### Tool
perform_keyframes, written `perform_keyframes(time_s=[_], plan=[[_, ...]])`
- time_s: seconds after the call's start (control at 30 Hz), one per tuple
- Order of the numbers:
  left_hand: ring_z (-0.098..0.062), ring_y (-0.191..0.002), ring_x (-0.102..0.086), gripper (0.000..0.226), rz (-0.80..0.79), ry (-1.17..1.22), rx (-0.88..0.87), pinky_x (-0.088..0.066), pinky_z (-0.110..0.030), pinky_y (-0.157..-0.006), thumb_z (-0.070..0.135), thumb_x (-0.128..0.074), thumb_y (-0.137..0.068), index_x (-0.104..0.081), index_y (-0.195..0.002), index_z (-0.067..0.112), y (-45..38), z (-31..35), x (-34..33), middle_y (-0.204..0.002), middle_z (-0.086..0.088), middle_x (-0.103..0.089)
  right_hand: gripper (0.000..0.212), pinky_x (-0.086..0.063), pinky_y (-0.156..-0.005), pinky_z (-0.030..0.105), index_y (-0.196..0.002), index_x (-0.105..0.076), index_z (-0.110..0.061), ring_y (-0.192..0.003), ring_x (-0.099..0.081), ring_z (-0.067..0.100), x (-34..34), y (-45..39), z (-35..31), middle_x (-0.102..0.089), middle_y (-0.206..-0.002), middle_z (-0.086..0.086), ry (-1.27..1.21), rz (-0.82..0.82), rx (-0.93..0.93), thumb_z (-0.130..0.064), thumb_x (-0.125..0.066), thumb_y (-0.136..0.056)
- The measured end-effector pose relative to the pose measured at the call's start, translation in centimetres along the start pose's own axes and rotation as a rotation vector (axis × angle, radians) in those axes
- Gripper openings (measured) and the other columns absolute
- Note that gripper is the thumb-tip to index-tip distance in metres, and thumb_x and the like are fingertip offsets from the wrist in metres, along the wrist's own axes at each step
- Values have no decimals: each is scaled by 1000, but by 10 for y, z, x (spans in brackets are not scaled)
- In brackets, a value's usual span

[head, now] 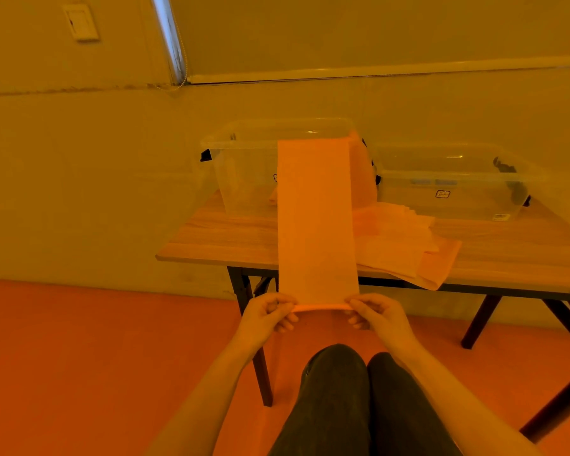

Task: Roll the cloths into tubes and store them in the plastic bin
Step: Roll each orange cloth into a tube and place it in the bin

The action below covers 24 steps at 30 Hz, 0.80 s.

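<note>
A long folded cloth (316, 218) runs up the middle of the frame, its near end held out past the front edge of the table (218, 238) and its far end reaching up in front of the left bin (244, 166); the near end is turned over into a thin roll; the left hand (267, 315) pinches the left end of that roll, fingers curled under and thumb on top; the right hand (377, 314) pinches the right end in the same way; both hands sit low in the centre of the frame, above the person's knees (349, 390) in dark trousers.

Right of the held cloth, a pile of cloths (402, 248) lies on the table, one corner hanging over the front edge; behind it, at the right of the frame, stands a second clear bin (458, 185) with dark latches; the left bin is clear too, with something pale orange showing against its right wall, though what it is cannot be told.

The table has a wood-grain top and dark legs; the floor (79, 357) fills the lower left; a wall plate (79, 23) sits in the upper left corner; a blind cord (183, 57) hangs at upper centre.
</note>
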<state>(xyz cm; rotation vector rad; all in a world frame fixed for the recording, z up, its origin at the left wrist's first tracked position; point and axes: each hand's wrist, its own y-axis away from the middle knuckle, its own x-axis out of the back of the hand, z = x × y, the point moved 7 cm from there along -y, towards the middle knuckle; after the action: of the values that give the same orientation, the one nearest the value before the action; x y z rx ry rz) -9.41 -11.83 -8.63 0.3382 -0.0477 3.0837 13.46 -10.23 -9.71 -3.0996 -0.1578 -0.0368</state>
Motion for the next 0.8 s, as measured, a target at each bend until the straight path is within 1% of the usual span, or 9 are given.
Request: perform_keyframes(time_s=[0.1, 0.2, 0.27, 0.37, 0.47, 0.53, 0.6, 0.7, 0.8], plan=[[-16, -71, -68, 14, -9, 22, 14, -53, -18, -62, 16, -61, -90, -68, -101, 13, 0, -1, 2, -82, -6, -73, 16, -56, -65, 23, -97, -71, -12, -73, -69, 19, 0, 1, 0, -72, -84, 8, 28, -3, -1, -11, -69, -81], [-19, -75, -70, 14, -27, 37, 19, -54, -20, -66, 14, -63, -87, -67, -101, 13, -1, -1, 1, -85, -7, -73, 13, -55, -63, 22, -96, -71, -9, -73, -70, 20, -1, 0, 0, -73, -84, 10, 15, 10, 1, -10, -66, -84], [-20, -74, -70, 13, -16, 38, 21, -54, -20, -63, 15, -61, -89, -67, -100, 10, -1, 0, 0, -84, -9, -73, 11, -56, -63, 21, -95, -71, -7, -76, -71, 20, -2, -1, -1, -73, -87, 11, -11, 26, 0, -9, -64, -86], [-18, -74, -70, 15, -5, 24, 21, -54, -18, -61, 18, -59, -91, -67, -100, 10, -1, 1, 0, -85, -7, -73, 10, -56, -64, 21, -93, -70, -5, -76, -70, 20, -2, -3, -4, -70, -92, 11, -71, 50, -5, -4, -65, -84], [-13, -80, -69, 14, 15, -8, 7, -55, -18, -66, 18, -60, -90, -69, -98, 12, -3, 0, 2, -90, -6, -72, 13, -57, -67, 22, -93, -70, -7, -77, -70, 20, -4, -5, -7, -70, -93, 14, -91, 32, 6, 0, -65, -83], [-11, -78, -68, 12, 30, -18, 5, -54, -18, -68, 17, -61, -89, -70, -95, 14, -4, -1, 4, -89, -7, -71, 14, -57, -66, 21, -93, -71, -6, -74, -70, 18, -4, -5, -8, -71, -90, 15, -67, 27, 6, 0, -68, -81], [-9, -73, -66, 11, 34, -9, 8, -53, -18, -66, 16, -61, -89, -70, -94, 13, -4, -1, 4, -85, -6, -70, 16, -56, -64, 20, -93, -72, -5, -70, -69, 14, -3, -5, -8, -71, -86, 12, -8, 35, 9, -1, -72, -77], [-7, -67, -65, 14, 13, 15, -3, -51, -15, -62, 12, -60, -90, -68, -101, 11, -2, 1, 3, -81, -4, -70, 14, -55, -62, 20, -92, -72, -5, -69, -68, 18, -5, -3, -8, -72, -80, 13, -3, 21, 14, -4, -72, -78], [-8, -67, -65, 17, 3, -9, -24, -49, -14, -58, 14, -58, -91, -66, -106, 16, -2, 3, 2, -82, -3, -72, 10, -56, -60, 22, -90, -72, -5, -67, -68, 19, -6, -3, -9, -71, -78, 15, -6, 18, 25, -5, -70, -80]])
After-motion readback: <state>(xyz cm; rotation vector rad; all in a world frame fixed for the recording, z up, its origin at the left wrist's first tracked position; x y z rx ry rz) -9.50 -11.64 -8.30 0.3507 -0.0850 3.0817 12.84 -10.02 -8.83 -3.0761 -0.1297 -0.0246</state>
